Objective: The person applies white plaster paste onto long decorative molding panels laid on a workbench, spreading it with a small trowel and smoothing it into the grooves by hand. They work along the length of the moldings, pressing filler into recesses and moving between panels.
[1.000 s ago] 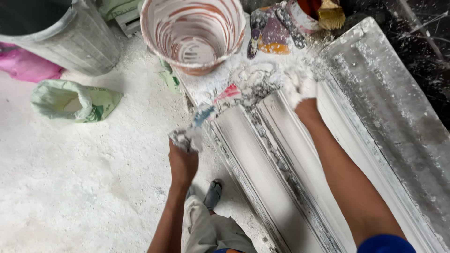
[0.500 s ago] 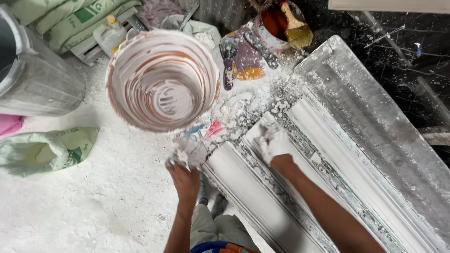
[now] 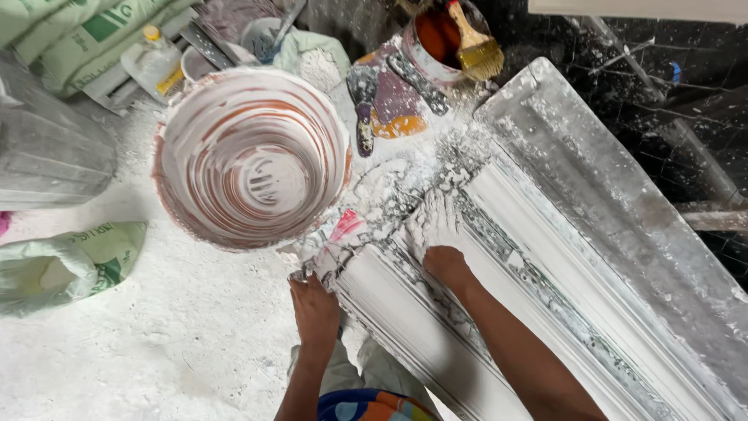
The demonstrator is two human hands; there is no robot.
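Easily chipped at the worked end: long white plaster moulding (image 3: 436, 335), lying slantwise from lower middle towards upper right, inside a grey, plaster-crusted trough (image 3: 600, 187), with crumbly wet lumps heaped at the upper end. Ribbed and smooth along the near run, ragged and dark-flecked along the middle groove. Likely to dent or lose a rib under too hard a press from the right hand (image 3: 438, 242), spread flat and open on the heaped end, fingers caked white, gripping nothing. Just as likely to be gouged by a slip of the left hand (image 3: 315, 308), closed around the lower part of a plaster-smeared scraper (image 3: 336, 248) with a pink patch, set against the moulding's left edge. Tightness of that grip hidden under the crust.

Just beside, to the left: a big bucket (image 3: 160, 168) streaked white and rust-brown inside, seemingly empty, close enough to be knocked by the left arm. Beyond the heaped end: a putty knife (image 3: 363, 109) and a pot of red-brown liquid (image 3: 432, 39) with a broad brush (image 3: 477, 53) resting in it, near enough to stain the white plaster by tipping. Farther out: green-and-white sacks (image 3: 70, 35), a small bottle (image 3: 156, 58), a grey ribbed bin (image 3: 43, 160) and a crumpled green bag (image 3: 62, 265), all on a floor (image 3: 156, 351) powdered white
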